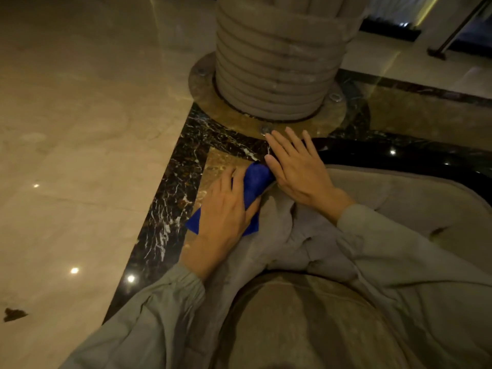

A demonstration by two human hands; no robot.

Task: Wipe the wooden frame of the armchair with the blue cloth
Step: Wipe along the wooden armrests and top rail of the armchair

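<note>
Here, left hand (223, 209) closed around blue cloth (254, 182), fingers (230, 179) curled over the bunched fabric, a loose corner hanging out at 7 o'clock from the hand. Cloth pressed at the end of the dark glossy wooden frame (399, 155), just at 9 o'clock of the right hand (298, 169). Right hand laid flat on the frame, fingers (279, 145) spread wide, holding nothing. Frame curving away toward 3 o'clock, bordering the grey armchair cushion (412, 203). Ribbed column (277, 62) on a round base plate at 12 o'clock. Marble floor (80, 129) at 9 o'clock. Grey sleeves (149, 323) at the bottom.
</note>
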